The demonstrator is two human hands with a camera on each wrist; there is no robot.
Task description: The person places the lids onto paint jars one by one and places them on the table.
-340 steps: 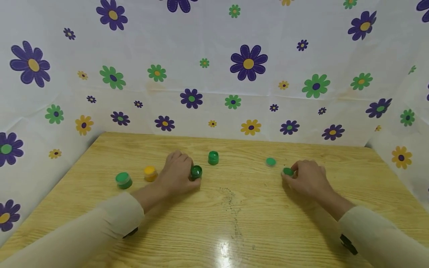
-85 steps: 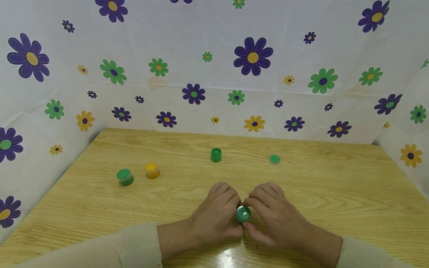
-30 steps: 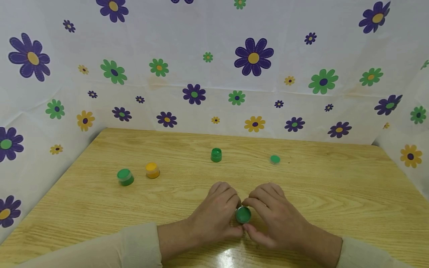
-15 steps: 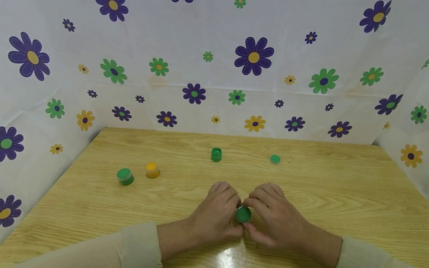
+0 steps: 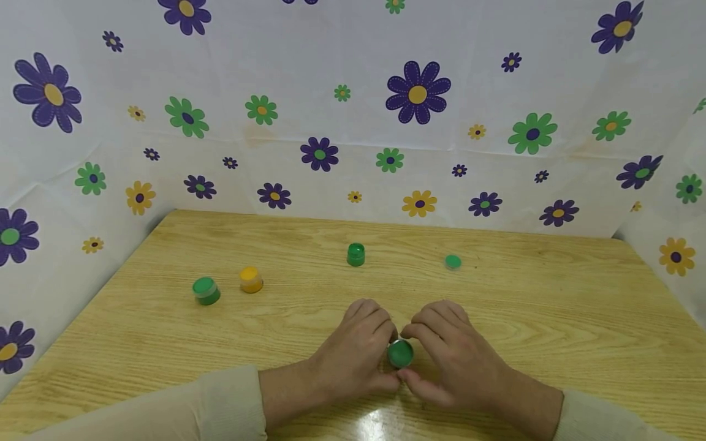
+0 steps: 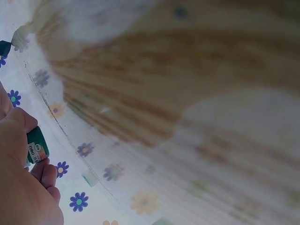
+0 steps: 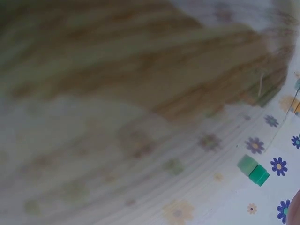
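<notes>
Green jar point(image 5: 400, 354) stands on the near part of the desk point(image 5: 309, 318), between the two hands, its round top facing up. The left hand point(image 5: 357, 349) has its fingers clamped on the jar's left side; the left wrist view shows thumb and fingers round it, with a printed label point(image 6: 35, 153) between them. The right hand point(image 5: 449, 349) pinches the jar's right side, forefinger at the far edge and thumb at the near one. Both wrists come out of pale sleeves point(image 5: 231, 398).

Farther back on the desk are an uncovered green pot point(image 5: 355, 255) and, well to its right, a flat green lid point(image 5: 453, 262). On the left, a yellow tub point(image 5: 250, 280) sits near a green tub point(image 5: 206, 291), both capped. Behind hangs a white cloth point(image 5: 353, 37) printed with flowers.
</notes>
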